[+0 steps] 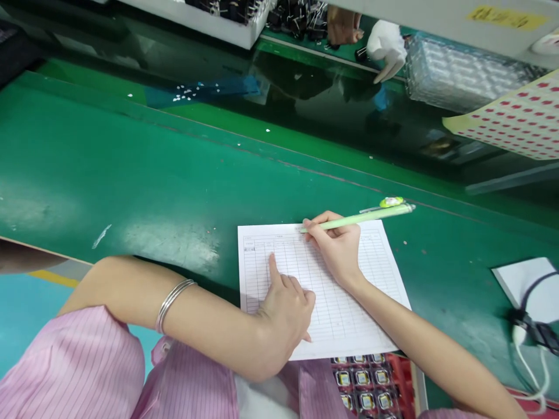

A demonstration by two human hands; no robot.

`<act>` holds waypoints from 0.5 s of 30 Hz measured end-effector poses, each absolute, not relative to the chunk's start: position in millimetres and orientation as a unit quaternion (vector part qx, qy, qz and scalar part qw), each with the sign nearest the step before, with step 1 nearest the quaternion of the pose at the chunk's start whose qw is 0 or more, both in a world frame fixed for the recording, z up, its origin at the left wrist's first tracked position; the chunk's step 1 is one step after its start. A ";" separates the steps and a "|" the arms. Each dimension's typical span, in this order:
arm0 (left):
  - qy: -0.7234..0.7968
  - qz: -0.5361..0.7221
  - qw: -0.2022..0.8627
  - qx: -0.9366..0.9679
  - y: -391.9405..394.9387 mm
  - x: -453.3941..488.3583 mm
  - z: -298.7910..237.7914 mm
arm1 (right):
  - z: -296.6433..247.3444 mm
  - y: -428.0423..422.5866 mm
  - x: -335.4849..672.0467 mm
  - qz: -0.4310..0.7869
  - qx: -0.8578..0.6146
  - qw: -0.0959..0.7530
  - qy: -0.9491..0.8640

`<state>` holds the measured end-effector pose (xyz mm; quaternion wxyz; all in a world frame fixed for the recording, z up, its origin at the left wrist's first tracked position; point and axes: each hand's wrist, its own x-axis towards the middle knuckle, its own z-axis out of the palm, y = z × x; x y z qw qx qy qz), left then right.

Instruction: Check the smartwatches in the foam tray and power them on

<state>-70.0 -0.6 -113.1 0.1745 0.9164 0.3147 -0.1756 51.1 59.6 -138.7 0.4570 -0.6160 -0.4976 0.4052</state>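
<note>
The right hand (334, 250) closes its fingers on a green pen (358, 217); the left hand (286, 314), holding nothing, pins the ruled paper form (349, 314) steady.

Passable green mat (131, 151) left of the paper form (349, 314); white card (524, 288) and cable (524, 331) rightward.

I'm wearing a pale pink smock (72, 366) with thin darker stripes, something white showing at its front (259, 398), and a stack of thin silver bangles (171, 305) around my bare left forearm (209, 314).
</note>
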 end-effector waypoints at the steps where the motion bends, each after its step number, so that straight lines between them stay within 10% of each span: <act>1: 0.316 -0.174 0.175 0.916 -0.5 -70.1 -113.3 | -138.3 58.2 50.6 0.412 -0.612 0.446 -0.506; 15: 0.324 -0.159 0.153 0.920 -3.3 -68.1 -118.8 | -146.3 47.4 44.8 0.431 -0.584 0.383 -0.572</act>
